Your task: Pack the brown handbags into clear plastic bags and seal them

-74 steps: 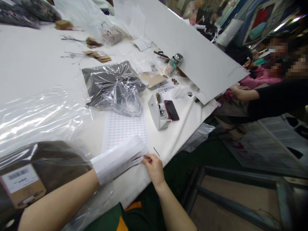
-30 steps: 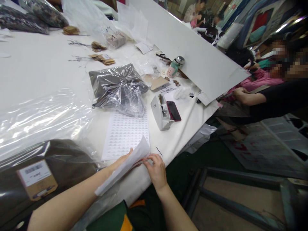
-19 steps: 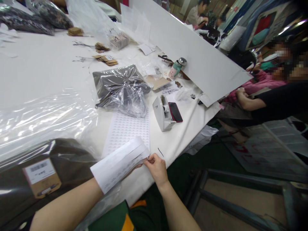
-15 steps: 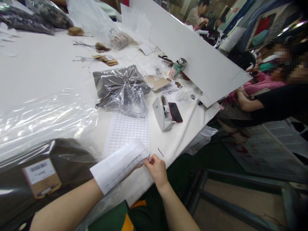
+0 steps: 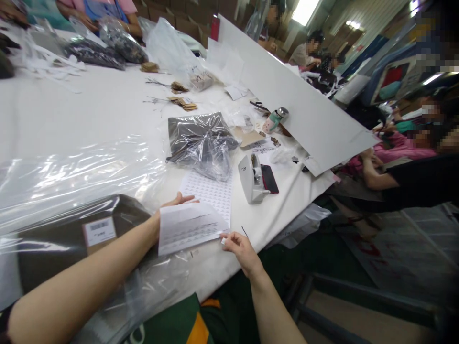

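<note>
Since half a second earlier your head had lifted, so the far end of the white table came into view, and the label sheet you held had swung flatter above the near edge. Beside you lay the dark bagged garment under clear plastic, beyond it the smaller grey bagged garment, then the printed sticker sheet and the white tagging device. Your left hand backed the label sheet with fingers spread open, while your right hand pinched a small sticker just off its lower corner.
</note>
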### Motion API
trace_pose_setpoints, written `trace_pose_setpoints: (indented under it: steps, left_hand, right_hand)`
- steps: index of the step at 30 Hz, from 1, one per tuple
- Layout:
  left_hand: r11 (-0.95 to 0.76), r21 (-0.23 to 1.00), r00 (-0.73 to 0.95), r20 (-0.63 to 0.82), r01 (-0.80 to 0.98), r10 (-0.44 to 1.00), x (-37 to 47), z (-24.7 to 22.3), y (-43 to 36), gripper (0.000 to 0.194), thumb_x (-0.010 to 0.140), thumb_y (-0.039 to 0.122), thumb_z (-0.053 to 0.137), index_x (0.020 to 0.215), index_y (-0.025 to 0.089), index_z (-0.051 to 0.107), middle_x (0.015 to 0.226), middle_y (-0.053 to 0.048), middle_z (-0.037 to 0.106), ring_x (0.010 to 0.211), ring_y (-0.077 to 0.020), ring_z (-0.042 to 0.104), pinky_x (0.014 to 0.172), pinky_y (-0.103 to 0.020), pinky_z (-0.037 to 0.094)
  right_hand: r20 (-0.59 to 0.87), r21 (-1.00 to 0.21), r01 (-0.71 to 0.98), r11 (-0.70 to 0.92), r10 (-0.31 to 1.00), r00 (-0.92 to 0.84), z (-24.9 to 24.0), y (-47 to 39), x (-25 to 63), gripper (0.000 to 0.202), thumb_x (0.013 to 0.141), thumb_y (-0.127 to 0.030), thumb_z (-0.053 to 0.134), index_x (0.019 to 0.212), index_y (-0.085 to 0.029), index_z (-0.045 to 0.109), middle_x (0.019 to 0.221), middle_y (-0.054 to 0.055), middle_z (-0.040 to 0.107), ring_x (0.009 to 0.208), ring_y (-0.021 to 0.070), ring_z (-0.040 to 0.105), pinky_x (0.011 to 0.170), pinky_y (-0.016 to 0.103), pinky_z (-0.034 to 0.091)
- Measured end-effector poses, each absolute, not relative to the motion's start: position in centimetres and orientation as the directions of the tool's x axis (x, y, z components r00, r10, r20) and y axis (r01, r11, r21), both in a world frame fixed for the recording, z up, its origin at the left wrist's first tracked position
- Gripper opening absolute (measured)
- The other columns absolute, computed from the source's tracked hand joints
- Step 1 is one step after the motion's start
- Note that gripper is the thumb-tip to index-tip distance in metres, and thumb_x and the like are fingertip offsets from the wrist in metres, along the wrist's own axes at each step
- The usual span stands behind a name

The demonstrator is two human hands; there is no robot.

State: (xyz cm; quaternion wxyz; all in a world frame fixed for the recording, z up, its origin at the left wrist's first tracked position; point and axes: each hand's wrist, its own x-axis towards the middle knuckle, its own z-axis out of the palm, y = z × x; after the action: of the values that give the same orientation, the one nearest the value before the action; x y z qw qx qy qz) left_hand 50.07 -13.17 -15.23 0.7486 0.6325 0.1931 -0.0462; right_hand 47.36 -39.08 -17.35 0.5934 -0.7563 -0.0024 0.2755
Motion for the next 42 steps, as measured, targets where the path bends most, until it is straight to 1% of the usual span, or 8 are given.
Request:
trace_pose_setpoints:
  steps: [4, 7, 12, 16, 20, 33, 38, 42]
  left_hand:
    - [0.205, 0.973, 0.869, -0.191, 0.106, 0.456, 47.4, -10.4, -8.0, 0.043, 0.093, 0.044, 0.034, 0.113, 0.011, 0.053, 0.12, -0.013, 0.057, 0.102, -0.0199, 0.059, 0.096, -0.042, 0.044]
    - [-0.25, 0.967, 0.669, 0.218, -0.051, 0.711, 40.2, -6.2, -3.9, 0.036, 0.088, 0.043, 0.047, 0.111, 0.017, 0.056, 0.117, -0.004, 0.059, 0.108, -0.0204, 0.055, 0.105, -0.042, 0.036]
    - [-0.775, 0.564, 0.569, 0.552, 0.284, 0.61, 27.0, -7.2, -1.0, 0.023, 0.086, 0.037, 0.048, 0.101, 0.023, 0.06, 0.105, -0.002, 0.06, 0.102, -0.0232, 0.055, 0.096, -0.041, 0.042]
    - [-0.91, 0.264, 0.736, 0.534, 0.321, 0.415, 22.4, -12.9, -0.7, 0.028, 0.086, 0.033, 0.049, 0.108, 0.021, 0.061, 0.109, -0.005, 0.063, 0.103, -0.0238, 0.055, 0.093, -0.041, 0.041]
    - [-0.935, 0.134, 0.774, 0.53, 0.327, 0.346, 21.4, -16.1, -1.5, 0.035, 0.086, 0.027, 0.05, 0.12, 0.02, 0.055, 0.122, -0.006, 0.059, 0.11, -0.0228, 0.051, 0.096, -0.039, 0.038]
    - [-0.914, 0.197, 0.726, 0.557, 0.356, 0.403, 20.9, -17.9, -2.0, 0.043, 0.084, 0.026, 0.052, 0.127, 0.021, 0.049, 0.13, -0.004, 0.054, 0.113, -0.0243, 0.047, 0.098, -0.04, 0.034]
    - [-0.915, 0.2, 0.706, 0.585, 0.35, 0.398, 21.7, -18.5, -2.0, 0.043, 0.084, 0.028, 0.052, 0.127, 0.023, 0.05, 0.129, -0.004, 0.054, 0.113, -0.0253, 0.048, 0.097, -0.042, 0.034]
    - [-0.912, 0.216, 0.684, 0.606, 0.349, 0.406, 20.0, -18.1, -1.6, 0.044, 0.083, 0.035, 0.054, 0.126, 0.025, 0.049, 0.132, -0.004, 0.051, 0.116, -0.0261, 0.047, 0.098, -0.039, 0.037]
  right_hand:
    - [-0.343, -0.888, -0.169, -0.428, 0.369, 0.864, -14.9, -38.3, 48.5, 0.022, 0.068, -0.037, 0.065, 0.065, -0.017, 0.056, 0.064, -0.002, 0.054, 0.061, 0.0121, 0.048, 0.061, 0.025, 0.037]
    - [-0.327, -0.931, -0.201, -0.304, 0.457, 0.827, -12.5, -35.3, 49.4, 0.022, 0.068, -0.036, 0.066, 0.069, -0.016, 0.056, 0.06, -0.005, 0.047, 0.056, 0.0085, 0.039, 0.054, 0.022, 0.031]
    - [-0.312, -0.95, -0.19, -0.248, 0.746, 0.589, -8.2, -23.6, 48.8, 0.02, 0.069, -0.034, 0.063, 0.067, -0.016, 0.055, 0.053, -0.008, 0.04, 0.046, 0.005, 0.029, 0.044, 0.02, 0.02]
    - [-0.266, -0.964, -0.057, -0.262, 0.91, 0.319, -6.2, -11.6, 44.9, 0.014, 0.068, -0.029, 0.064, 0.066, -0.016, 0.057, 0.05, -0.008, 0.041, 0.045, 0.0043, 0.031, 0.043, 0.019, 0.022]
    - [-0.348, -0.91, 0.159, -0.384, 0.913, 0.214, -7.1, -2.2, 40.5, 0.012, 0.067, -0.029, 0.066, 0.068, -0.018, 0.062, 0.047, -0.009, 0.041, 0.043, 0.0047, 0.033, 0.042, 0.018, 0.026]
    - [-0.475, -0.593, 0.526, -0.61, 0.792, 0.383, -10.4, 4.7, 38.4, 0.016, 0.064, -0.032, 0.066, 0.058, -0.018, 0.063, 0.042, -0.004, 0.046, 0.042, 0.0104, 0.044, 0.042, 0.023, 0.034]
    - [-0.406, -0.44, 0.657, -0.613, 0.788, 0.463, -10.5, 5.9, 37.7, 0.03, 0.058, -0.043, 0.071, 0.068, -0.016, 0.065, 0.07, 0.008, 0.066, 0.068, 0.0225, 0.062, 0.055, 0.028, 0.046]
    - [-0.325, -0.33, 0.734, -0.594, 0.801, 0.503, -9.2, 5.7, 37.3, 0.047, 0.055, -0.045, 0.075, 0.086, -0.013, 0.065, 0.094, 0.018, 0.067, 0.092, 0.0326, 0.062, 0.074, 0.04, 0.049]
